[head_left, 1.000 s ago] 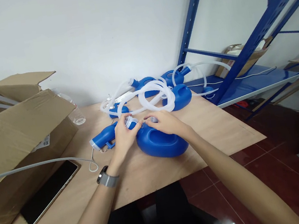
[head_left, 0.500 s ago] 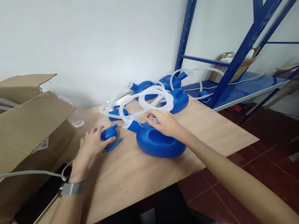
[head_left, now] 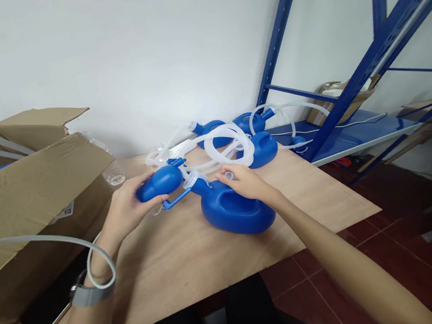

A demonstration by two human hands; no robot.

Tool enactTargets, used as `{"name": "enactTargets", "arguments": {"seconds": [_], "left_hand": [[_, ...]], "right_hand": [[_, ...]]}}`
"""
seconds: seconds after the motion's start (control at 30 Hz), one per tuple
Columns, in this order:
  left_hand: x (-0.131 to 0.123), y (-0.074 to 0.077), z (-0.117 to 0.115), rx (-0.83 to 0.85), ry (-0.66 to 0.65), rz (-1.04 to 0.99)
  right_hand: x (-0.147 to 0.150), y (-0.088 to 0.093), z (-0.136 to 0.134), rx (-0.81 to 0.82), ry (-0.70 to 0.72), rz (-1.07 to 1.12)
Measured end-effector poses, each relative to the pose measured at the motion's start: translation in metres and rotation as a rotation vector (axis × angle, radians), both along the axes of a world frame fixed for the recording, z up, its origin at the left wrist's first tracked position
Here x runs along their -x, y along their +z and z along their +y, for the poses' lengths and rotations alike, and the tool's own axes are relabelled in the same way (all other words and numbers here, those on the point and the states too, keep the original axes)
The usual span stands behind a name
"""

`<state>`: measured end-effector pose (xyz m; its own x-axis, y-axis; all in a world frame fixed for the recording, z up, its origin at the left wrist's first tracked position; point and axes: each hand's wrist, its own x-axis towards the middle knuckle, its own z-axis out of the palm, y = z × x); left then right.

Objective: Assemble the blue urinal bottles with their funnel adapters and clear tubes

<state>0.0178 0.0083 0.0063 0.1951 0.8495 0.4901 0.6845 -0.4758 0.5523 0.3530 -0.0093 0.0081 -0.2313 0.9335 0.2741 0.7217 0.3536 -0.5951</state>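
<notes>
My left hand (head_left: 128, 209) is closed round a blue elongated plastic piece (head_left: 159, 183) with a thin blue clip, lifted just above the wooden table (head_left: 180, 253). Its tip points at the clear-rimmed neck of a blue plastic bottle (head_left: 233, 210) lying on the table. My right hand (head_left: 243, 182) rests on top of that bottle and pinches the end of a clear tube (head_left: 229, 174). A thin grey tube (head_left: 96, 254) loops over my left wrist.
An open cardboard box (head_left: 25, 205) fills the left side, with a tablet (head_left: 47, 306) lying beside it. More blue bottles (head_left: 260, 147) tangled with coiled clear tubing (head_left: 221, 140) lie at the table's back. A blue metal rack (head_left: 349, 79) stands on the right.
My left hand left the bottle's neck, went left to the blue piece on the table, gripped it and lifted it toward the bottle. My right hand stayed on the bottle.
</notes>
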Motion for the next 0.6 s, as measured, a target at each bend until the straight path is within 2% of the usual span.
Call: {"name": "enactTargets", "arguments": {"seconds": [0.13,0.23,0.33,0.43,0.6], "left_hand": [[-0.003,-0.006,0.004,-0.074,0.022,0.040],[-0.002,-0.003,-0.002,-0.040,-0.028,-0.026],[-0.007,0.010,-0.010,-0.016,-0.130,-0.102],[-0.018,0.027,-0.013,-0.003,-0.178,-0.114],[-0.042,0.058,-0.007,0.005,-0.345,0.054]], "right_hand": [[0.000,-0.001,0.000,-0.006,-0.015,0.013],[0.000,-0.001,-0.001,0.009,-0.035,0.020],[0.002,0.000,-0.002,0.013,-0.069,0.000],[0.005,0.002,-0.005,-0.006,-0.093,-0.044],[0.008,0.002,-0.006,-0.051,-0.095,-0.212]]}}
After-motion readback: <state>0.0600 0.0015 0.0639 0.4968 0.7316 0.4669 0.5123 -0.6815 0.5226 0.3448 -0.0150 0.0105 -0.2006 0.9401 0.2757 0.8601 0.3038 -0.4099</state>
